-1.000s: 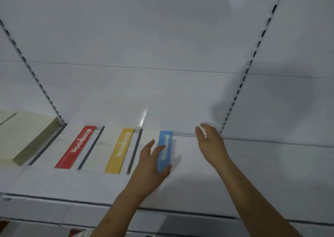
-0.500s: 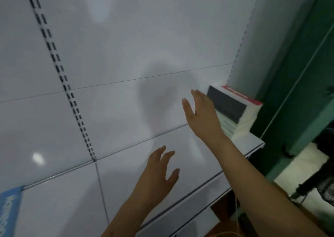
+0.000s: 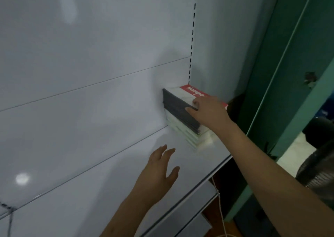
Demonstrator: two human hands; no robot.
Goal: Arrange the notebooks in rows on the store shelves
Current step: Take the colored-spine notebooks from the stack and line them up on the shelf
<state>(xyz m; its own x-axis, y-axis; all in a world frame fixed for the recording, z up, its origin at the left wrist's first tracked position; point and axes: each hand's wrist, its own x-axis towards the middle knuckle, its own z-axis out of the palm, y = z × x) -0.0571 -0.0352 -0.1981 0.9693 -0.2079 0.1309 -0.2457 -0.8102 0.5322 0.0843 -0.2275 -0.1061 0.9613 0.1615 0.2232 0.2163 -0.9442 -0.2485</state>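
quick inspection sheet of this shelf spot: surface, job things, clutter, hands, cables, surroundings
surface: white shelf, bare where visible.
job's things: notebook stack at the shelf's right end, red-banded cover on top, dark spines facing left.
clutter: nothing seen.
grippers: right hand on the stack's top, thumb at the spines; left hand open above the shelf, holding nothing.
cables: white cable hanging below the shelf edge.
surroundings: white back panel, green wall.

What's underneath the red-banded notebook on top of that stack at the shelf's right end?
Under the red-banded notebook sit more notebooks with dark spines, then pale ones, down to the white shelf. The right hand covers the stack's near top corner, so the count is unclear.
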